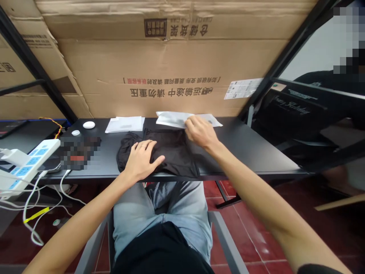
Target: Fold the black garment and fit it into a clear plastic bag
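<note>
A black folded garment (171, 154) lies on the black table (242, 148) in front of me. My left hand (142, 160) rests flat on the garment's left part, fingers stretched out. My right hand (199, 131) is at the garment's far right corner, its fingers curled and pinching at the edge of a clear plastic bag (176, 118) that lies just behind the garment. A second flat plastic bag (125, 124) lies to the left of the first.
A white power strip (27, 163) with cables sits at the table's left edge. Two small white round items (88, 125) lie at the back left. Large cardboard boxes (171, 68) stand behind the table. A person in black sits at the far right (336, 83).
</note>
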Motion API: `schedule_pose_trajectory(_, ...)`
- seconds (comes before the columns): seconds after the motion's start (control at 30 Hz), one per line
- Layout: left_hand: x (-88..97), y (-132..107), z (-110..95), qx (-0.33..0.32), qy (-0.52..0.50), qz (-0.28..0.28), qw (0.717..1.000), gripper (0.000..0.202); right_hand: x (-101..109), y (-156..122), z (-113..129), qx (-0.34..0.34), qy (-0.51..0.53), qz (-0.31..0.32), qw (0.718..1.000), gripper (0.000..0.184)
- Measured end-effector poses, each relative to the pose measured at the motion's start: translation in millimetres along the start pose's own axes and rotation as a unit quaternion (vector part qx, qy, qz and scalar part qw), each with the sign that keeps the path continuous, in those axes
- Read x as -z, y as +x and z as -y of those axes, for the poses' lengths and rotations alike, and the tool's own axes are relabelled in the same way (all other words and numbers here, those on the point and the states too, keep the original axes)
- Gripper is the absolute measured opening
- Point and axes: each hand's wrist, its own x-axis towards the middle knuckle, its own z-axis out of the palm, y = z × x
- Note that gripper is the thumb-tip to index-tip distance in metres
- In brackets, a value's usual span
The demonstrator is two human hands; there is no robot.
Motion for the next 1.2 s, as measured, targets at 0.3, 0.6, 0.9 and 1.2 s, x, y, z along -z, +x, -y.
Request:
schedule_pose_trajectory(0.3, 14.1, 17, -9, -0.052, 0.044, -0.121, 0.990, 0.041, -3, -23, 68, 0.117, 0.144, 0.065, 0.981, 0.015)
schedule_pose_trajectory(0.6, 0.0, 52, -38, -0.159, 0.029, -0.013, 0.987, 0.035, 5, -66, 33, 0.063, 0.382, -0.010, 0.922, 0.035)
schedule_pose_trajectory(0.9, -22.7, 78, -74, -0.197, 0.099, 0.049, 0.974, 0.013, -3, -90, 26, -0.030, 0.414, -0.019, 0.910, 0.012)
schedule_pose_trajectory(1.2, -33.0, 82, -76, -0.229, 0.138, 0.017, 0.963, 0.026, -6, -91, 26, -0.039, 0.378, -0.064, 0.923, 0.011)
